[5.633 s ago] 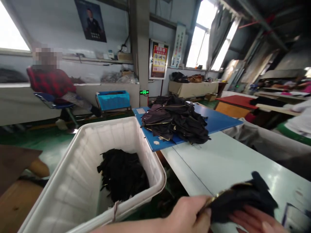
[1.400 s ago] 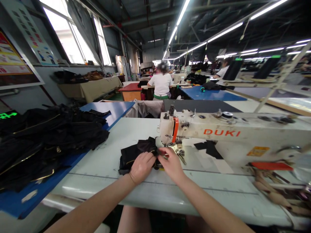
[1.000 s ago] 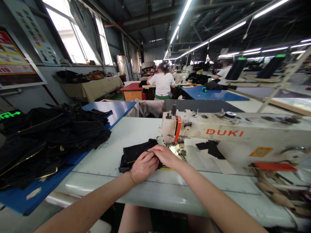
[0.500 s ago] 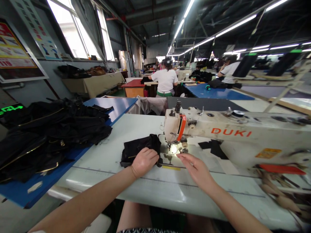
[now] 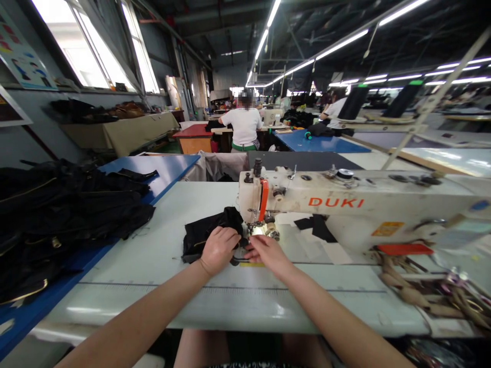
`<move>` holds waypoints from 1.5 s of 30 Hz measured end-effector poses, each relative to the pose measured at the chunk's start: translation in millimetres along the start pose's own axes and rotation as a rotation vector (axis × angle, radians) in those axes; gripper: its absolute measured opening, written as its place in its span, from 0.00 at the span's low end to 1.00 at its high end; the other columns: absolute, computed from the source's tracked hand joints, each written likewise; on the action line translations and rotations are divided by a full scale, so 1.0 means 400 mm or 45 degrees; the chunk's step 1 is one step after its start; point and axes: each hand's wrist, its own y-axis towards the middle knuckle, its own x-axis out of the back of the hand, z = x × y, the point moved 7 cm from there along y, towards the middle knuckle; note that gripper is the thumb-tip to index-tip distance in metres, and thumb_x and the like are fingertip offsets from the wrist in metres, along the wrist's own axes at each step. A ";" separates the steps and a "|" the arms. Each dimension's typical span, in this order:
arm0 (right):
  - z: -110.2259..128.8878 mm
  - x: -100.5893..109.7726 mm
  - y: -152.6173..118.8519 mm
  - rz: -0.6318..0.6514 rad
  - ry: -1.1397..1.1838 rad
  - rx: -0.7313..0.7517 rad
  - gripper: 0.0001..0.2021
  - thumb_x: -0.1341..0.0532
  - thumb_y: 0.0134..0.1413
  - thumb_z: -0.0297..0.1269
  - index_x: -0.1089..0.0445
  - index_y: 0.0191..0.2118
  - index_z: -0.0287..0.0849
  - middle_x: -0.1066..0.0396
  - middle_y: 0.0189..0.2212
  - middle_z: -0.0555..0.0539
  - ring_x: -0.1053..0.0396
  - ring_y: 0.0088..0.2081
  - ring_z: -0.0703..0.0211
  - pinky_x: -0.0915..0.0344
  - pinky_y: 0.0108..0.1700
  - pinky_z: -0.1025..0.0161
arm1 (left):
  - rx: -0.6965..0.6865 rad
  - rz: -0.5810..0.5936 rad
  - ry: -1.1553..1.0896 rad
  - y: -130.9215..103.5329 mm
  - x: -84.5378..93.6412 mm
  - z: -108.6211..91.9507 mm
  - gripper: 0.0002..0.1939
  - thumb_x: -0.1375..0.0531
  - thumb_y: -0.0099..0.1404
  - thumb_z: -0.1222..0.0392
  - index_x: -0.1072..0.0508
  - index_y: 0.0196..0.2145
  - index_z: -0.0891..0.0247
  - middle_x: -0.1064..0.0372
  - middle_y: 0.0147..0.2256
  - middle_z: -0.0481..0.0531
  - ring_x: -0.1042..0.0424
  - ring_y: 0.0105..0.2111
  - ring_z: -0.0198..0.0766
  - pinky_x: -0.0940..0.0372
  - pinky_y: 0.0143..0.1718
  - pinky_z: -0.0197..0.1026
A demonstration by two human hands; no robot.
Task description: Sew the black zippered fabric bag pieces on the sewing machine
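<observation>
A black fabric piece (image 5: 203, 232) with a strip of gold zipper lies bunched on the sewing machine table (image 5: 169, 266), just left of the needle area. My left hand (image 5: 219, 250) presses on it, fingers curled and closed over its right part. Close by on the right, my right hand (image 5: 265, 253) has its thumb and fingers pinched together below the presser foot (image 5: 256, 230). Whatever lies between those fingertips is too small to make out. The white sewing machine (image 5: 330, 197) stands over both hands' far side, its lamp lit at the needle.
A pile of black garments (image 5: 69, 209) with gold zippers covers the blue table (image 5: 169, 168) at left. Black scraps (image 5: 318, 227) lie under the machine arm. Straps (image 5: 406, 291) hang at right. A person in a white shirt (image 5: 241, 125) sits ahead.
My right hand has moved left, toward my left hand and the black fabric. My left hand stays on the fabric. The view has turned slightly right.
</observation>
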 end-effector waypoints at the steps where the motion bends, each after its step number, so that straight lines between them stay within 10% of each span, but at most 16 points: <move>1: -0.003 -0.015 0.013 0.020 0.014 -0.025 0.08 0.43 0.56 0.39 0.33 0.32 0.40 0.27 0.27 0.45 0.27 0.25 0.59 0.30 0.28 0.63 | 0.008 0.009 0.001 0.000 0.000 0.000 0.11 0.47 0.57 0.74 0.28 0.36 0.68 0.30 0.33 0.56 0.31 0.36 0.42 0.37 0.36 0.45; 20: -0.008 -0.028 0.051 0.000 -0.145 -0.018 0.05 0.43 0.53 0.33 0.35 0.27 0.42 0.30 0.18 0.49 0.30 0.20 0.60 0.32 0.24 0.64 | -0.071 0.028 -0.088 -0.011 0.008 -0.005 0.10 0.46 0.61 0.70 0.27 0.38 0.67 0.27 0.40 0.57 0.30 0.40 0.42 0.36 0.41 0.46; 26: 0.044 0.124 -0.044 -0.065 -0.543 0.300 0.04 0.41 0.49 0.33 0.30 0.28 0.45 0.28 0.28 0.49 0.30 0.30 0.56 0.35 0.37 0.59 | -0.102 0.060 -0.064 -0.001 -0.016 0.007 0.06 0.44 0.62 0.69 0.28 0.37 0.67 0.27 0.39 0.55 0.30 0.40 0.42 0.38 0.41 0.45; 29: 0.078 0.263 -0.107 -0.329 -1.223 0.662 0.10 0.46 0.55 0.37 0.28 0.37 0.45 0.27 0.35 0.45 0.31 0.35 0.52 0.37 0.40 0.57 | -0.101 0.098 -0.060 0.002 -0.031 0.012 0.05 0.44 0.63 0.68 0.28 0.35 0.66 0.27 0.39 0.53 0.31 0.40 0.41 0.39 0.41 0.44; 33: 0.058 0.385 -0.123 -0.414 -1.690 0.686 0.12 0.45 0.55 0.40 0.28 0.39 0.41 0.29 0.38 0.41 0.32 0.39 0.50 0.37 0.42 0.57 | -0.091 0.197 -0.031 0.007 -0.055 0.016 0.04 0.44 0.63 0.67 0.28 0.34 0.65 0.27 0.38 0.53 0.31 0.40 0.40 0.40 0.41 0.44; 45: 0.061 0.393 -0.124 -0.508 -1.877 0.504 0.11 0.49 0.56 0.28 0.29 0.33 0.42 0.30 0.32 0.47 0.31 0.35 0.54 0.40 0.33 0.63 | -0.067 0.169 -0.093 0.004 -0.049 0.019 0.05 0.43 0.60 0.71 0.29 0.34 0.65 0.27 0.38 0.52 0.30 0.40 0.40 0.40 0.41 0.43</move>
